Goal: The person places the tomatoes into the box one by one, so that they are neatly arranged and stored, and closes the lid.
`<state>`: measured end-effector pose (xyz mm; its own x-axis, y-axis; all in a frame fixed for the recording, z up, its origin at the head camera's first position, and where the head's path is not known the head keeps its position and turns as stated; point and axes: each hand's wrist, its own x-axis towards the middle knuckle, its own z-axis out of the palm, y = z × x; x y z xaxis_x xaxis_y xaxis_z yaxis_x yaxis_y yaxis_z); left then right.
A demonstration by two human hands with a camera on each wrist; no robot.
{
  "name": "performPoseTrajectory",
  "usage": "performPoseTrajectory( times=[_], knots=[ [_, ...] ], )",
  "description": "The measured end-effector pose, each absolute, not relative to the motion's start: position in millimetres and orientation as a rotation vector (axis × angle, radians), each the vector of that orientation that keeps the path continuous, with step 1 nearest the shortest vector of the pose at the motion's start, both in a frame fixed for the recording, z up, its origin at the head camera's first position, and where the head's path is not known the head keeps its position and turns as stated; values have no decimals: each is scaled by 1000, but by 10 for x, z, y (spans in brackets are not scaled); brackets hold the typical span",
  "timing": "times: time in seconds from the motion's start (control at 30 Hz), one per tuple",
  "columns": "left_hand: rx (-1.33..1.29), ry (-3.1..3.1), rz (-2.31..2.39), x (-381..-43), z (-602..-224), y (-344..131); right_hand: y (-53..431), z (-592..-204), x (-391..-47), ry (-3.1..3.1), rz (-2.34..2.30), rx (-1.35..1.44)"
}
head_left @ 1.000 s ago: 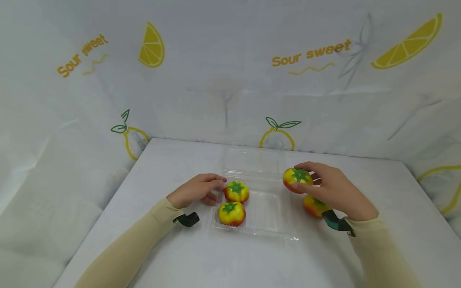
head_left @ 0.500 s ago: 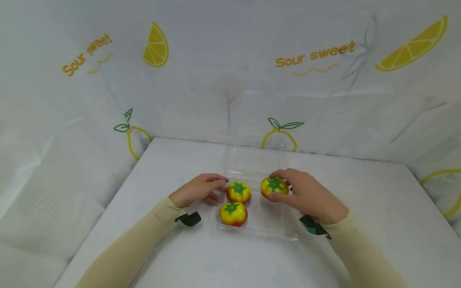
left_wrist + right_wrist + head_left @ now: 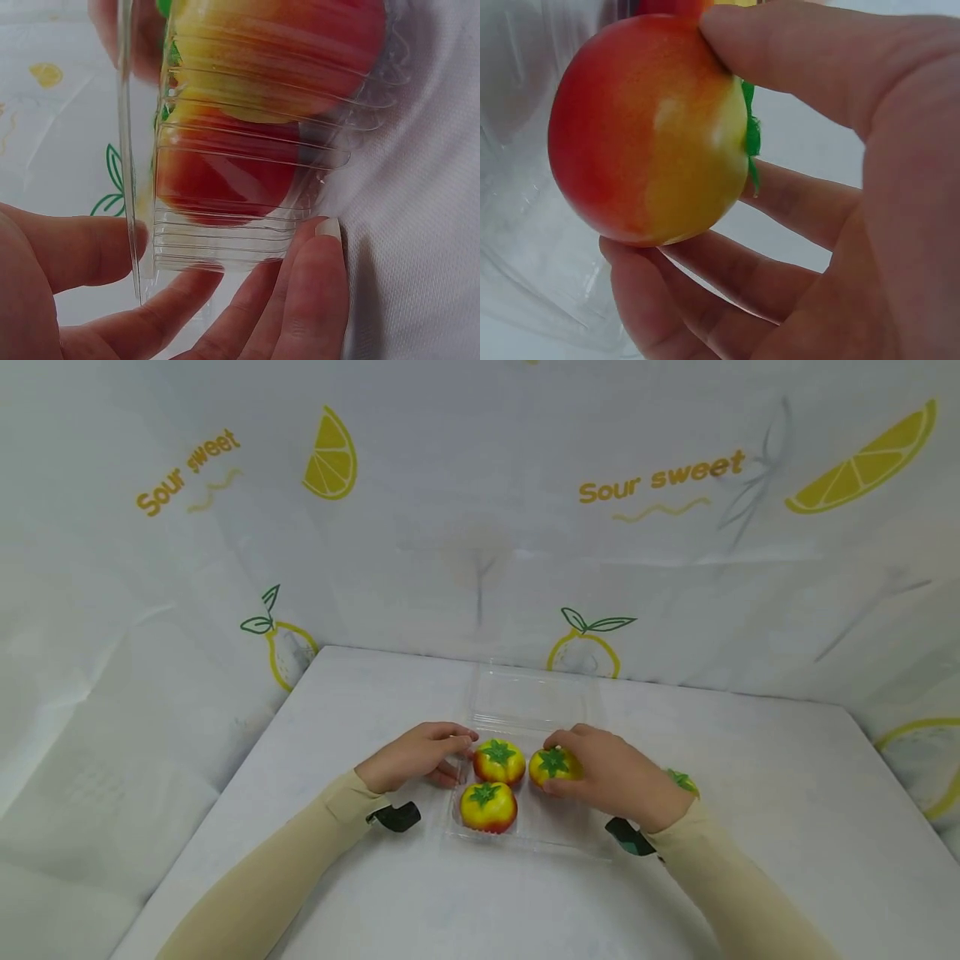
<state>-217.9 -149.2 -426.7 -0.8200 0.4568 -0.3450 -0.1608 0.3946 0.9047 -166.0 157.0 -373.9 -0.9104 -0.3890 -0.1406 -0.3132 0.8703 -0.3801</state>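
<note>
My right hand (image 3: 611,775) pinches a red-and-yellow tomato (image 3: 649,131) with a green star-shaped calyx between thumb and fingers. It holds this tomato over the right part of a clear plastic clamshell box (image 3: 525,842). Two similar tomatoes, a rear one (image 3: 498,762) and a front one (image 3: 488,807), sit in the left part of the box. At the box's left rear corner is my left hand (image 3: 420,753). In the left wrist view its thumb (image 3: 97,247) touches the rim and its loosely extended fingers (image 3: 311,277) lie against the ribbed side wall.
Another tomato (image 3: 682,781) lies on the white table (image 3: 390,893) right of the box, mostly hidden behind my right wrist. The clear lid (image 3: 532,693) lies folded back behind the box. A white cloth wall (image 3: 420,527) with lemon prints stands behind the table.
My right hand has carried its tomato leftward and down, from the box's right edge to inside the box's outline, near the rear tomato. The left hand has stayed at the box's corner.
</note>
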Motion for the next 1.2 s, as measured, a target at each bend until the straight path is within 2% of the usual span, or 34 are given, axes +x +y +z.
performPoseTrajectory(
  times=[0.33,0.83,1.2],
  knots=[
    [251,2100,1437,-2138,-4295,-1522,1527,-3886,-1648,2796,-530,-489],
    [274,2102,1459,-2180,-4303,-1507,1550,-3779,-1716,2836,-490,-543],
    [263,2104,1456,-2168,-4292,-1511,1564,-3744,-1702,2819,-466,-471]
  ],
)
